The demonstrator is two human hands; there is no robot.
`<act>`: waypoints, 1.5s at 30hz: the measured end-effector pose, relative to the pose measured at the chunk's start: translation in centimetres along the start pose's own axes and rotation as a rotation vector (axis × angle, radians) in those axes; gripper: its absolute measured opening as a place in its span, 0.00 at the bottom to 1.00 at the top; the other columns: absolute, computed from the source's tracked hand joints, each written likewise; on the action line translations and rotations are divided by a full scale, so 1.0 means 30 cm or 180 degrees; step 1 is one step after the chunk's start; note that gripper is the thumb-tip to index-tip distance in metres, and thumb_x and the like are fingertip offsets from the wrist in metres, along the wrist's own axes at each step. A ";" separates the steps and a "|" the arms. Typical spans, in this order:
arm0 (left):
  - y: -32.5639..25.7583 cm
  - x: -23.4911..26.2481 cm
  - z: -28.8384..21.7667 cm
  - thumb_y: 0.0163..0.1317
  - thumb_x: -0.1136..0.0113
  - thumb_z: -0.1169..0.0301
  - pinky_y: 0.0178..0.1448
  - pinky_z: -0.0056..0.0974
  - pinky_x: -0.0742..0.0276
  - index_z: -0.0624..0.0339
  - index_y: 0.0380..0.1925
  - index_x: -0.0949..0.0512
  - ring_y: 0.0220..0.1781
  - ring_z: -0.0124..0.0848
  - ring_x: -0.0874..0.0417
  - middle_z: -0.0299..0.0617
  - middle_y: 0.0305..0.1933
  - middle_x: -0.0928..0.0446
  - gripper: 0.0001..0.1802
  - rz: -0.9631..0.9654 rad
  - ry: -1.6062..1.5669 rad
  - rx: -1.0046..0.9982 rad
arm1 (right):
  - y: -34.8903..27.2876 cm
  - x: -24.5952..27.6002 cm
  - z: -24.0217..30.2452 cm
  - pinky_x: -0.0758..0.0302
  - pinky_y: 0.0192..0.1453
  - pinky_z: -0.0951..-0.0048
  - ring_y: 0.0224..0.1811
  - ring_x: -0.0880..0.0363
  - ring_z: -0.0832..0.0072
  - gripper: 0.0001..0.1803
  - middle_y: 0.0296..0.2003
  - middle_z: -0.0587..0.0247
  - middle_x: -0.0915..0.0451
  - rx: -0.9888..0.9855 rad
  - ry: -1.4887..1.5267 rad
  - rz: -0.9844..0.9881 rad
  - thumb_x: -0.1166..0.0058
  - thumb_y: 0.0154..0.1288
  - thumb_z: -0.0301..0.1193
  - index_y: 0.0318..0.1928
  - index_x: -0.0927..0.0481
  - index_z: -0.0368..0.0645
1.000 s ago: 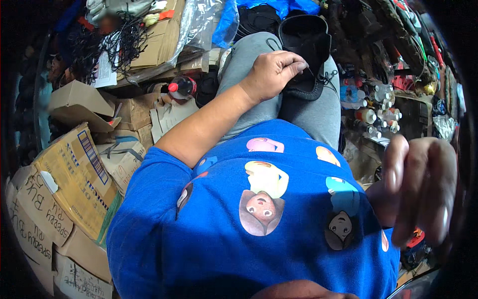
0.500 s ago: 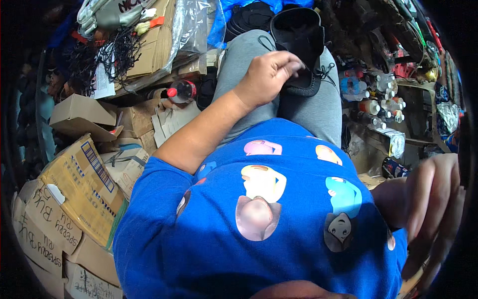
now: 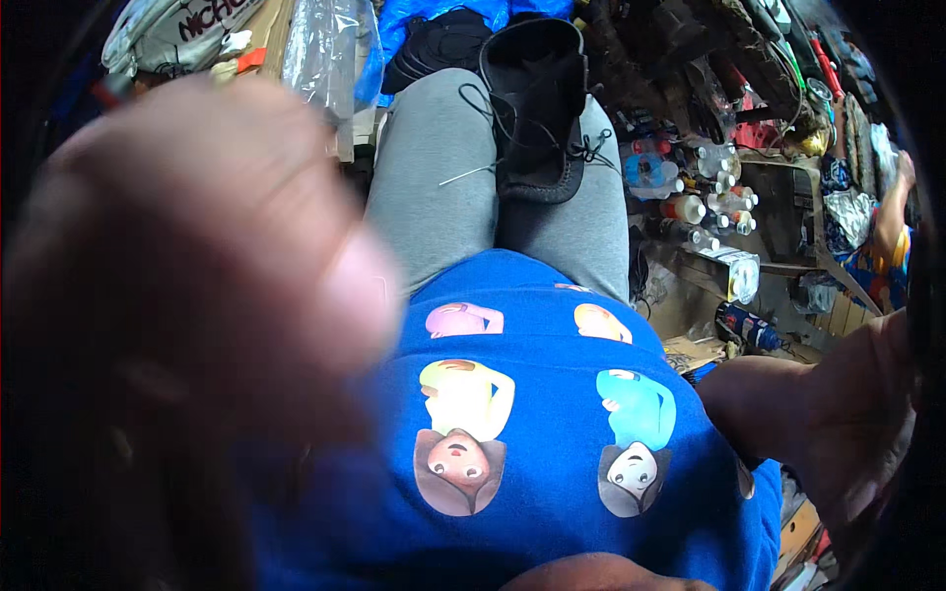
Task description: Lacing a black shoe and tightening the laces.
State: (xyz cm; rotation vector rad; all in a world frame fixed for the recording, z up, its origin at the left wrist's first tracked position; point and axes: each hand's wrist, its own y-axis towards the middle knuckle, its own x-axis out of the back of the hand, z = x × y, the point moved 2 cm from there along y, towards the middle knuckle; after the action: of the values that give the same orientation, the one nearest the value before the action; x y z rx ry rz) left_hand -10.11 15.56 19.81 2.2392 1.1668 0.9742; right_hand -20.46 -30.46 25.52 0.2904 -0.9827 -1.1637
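Note:
A black shoe upper point(image 3: 537, 108) lies across my grey-trousered thighs, its opening facing up and a thick padded edge toward me. Thin black laces point(image 3: 594, 148) trail from both its sides, one looping onto my left thigh. On that thigh rests a thin pale needle-like piece point(image 3: 467, 176). My left hand point(image 3: 227, 236), large and smeared by motion, is raised close to the camera, away from the upper; its fingers cannot be read. My right hand point(image 3: 867, 414) is lifted at the right rim, partly cut off and dim, touching nothing I can see.
Several plastic bottles point(image 3: 690, 207) crowd the floor to the right of my knees, with a dark blue can point(image 3: 747, 325) nearer. Dark rounded pieces point(image 3: 439, 49) lie on blue plastic beyond my knees. Clear plastic point(image 3: 330, 59) lies at far left. Another person's arm point(image 3: 895, 202) shows at far right.
My left hand has left the upper and swung up and left toward the camera. My right hand has turned at the rim. The view has shifted, and the upper stays on my lap.

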 end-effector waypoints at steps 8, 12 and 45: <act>-0.006 0.009 -0.017 0.49 0.45 0.66 0.46 0.48 0.25 0.69 0.33 0.20 0.45 0.45 0.21 0.55 0.40 0.22 0.16 0.0096 0.1070 -0.0034 | 0.073 -0.121 -0.030 0.36 0.49 0.74 0.28 0.27 0.81 0.06 0.28 0.70 0.17 0.0117 -0.1021 0.0162 0.37 0.55 0.29 0.35 0.15 0.54; -0.004 0.012 -0.006 0.50 0.46 0.67 0.47 0.47 0.25 0.68 0.33 0.20 0.45 0.44 0.21 0.54 0.40 0.22 0.16 0.0235 0.1583 -0.0096 | 0.118 -0.170 -0.027 0.35 0.49 0.73 0.29 0.26 0.81 0.07 0.29 0.70 0.17 0.0071 -0.1596 0.0215 0.38 0.55 0.28 0.36 0.16 0.52; -0.016 -0.443 0.470 0.68 0.50 0.66 0.55 0.44 0.26 0.56 0.44 0.28 0.48 0.40 0.19 0.45 0.40 0.21 0.09 -0.1165 -0.3123 0.1706 | -0.019 -0.681 -0.710 0.27 0.50 0.69 0.35 0.24 0.76 0.11 0.36 0.64 0.21 -0.2725 0.3449 -0.1902 0.42 0.63 0.38 0.40 0.23 0.44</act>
State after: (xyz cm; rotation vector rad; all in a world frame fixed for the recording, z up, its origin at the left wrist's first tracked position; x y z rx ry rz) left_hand -5.08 4.02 5.08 2.2457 1.3165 -0.6190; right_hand -5.52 -18.92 2.83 0.4476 0.6079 -1.5581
